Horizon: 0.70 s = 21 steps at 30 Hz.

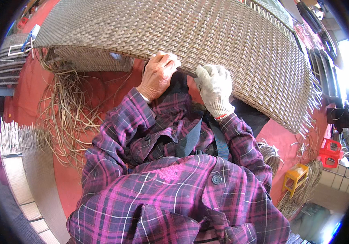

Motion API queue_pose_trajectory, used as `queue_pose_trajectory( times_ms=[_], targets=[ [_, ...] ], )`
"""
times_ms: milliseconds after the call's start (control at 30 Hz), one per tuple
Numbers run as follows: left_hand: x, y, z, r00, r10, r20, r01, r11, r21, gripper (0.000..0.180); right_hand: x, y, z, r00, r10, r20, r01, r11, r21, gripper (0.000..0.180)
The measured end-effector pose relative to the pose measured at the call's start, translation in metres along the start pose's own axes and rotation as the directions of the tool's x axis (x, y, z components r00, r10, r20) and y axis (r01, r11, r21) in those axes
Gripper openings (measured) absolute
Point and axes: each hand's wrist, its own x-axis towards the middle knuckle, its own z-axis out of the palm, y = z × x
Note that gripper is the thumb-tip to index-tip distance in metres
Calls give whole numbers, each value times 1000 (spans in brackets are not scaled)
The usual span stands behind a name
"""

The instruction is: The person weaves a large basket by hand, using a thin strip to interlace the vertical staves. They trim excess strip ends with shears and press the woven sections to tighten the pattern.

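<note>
- At the near edge of the big woven panel (190, 36), right in front of your chest, both your hands are busy.
- Your bare left hand (157, 76) curls tight on that edge.
- Your gloved right hand (215, 87) grips it just beside.
- You seem to be working the edge; next, I think, you need a firm pull.
- The panel is tan, tightly woven, with loose strand ends (310, 103) on its right side.
- More loose strands (67, 118) lie on the red floor (288, 134).

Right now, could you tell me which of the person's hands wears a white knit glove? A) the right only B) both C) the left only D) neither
A: the right hand is in a white knit glove, while the left hand is bare on the woven panel edge.
</note>
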Motion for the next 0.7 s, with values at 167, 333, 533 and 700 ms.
queue_pose_trajectory(
  times_ms=[167,333,533,700],
  targets=[
    [12,-10,-5,988,113,101,-115,993,14,17,5,-4,-1,1000,19,15,-19,1000,-12,15],
    [18,-11,-5,980,132,152,-130,991,-18,10,6,-5,0,998,43,38,-44,999,9,12],
    [10,-9,-4,990,128,66,-125,991,-55,9,5,-4,1,999,52,15,-53,998,38,10],
    [-15,-15,-9,999,35,-22,-37,994,-103,25,11,-9,-4,996,63,62,-67,996,61,40]
  ],
)
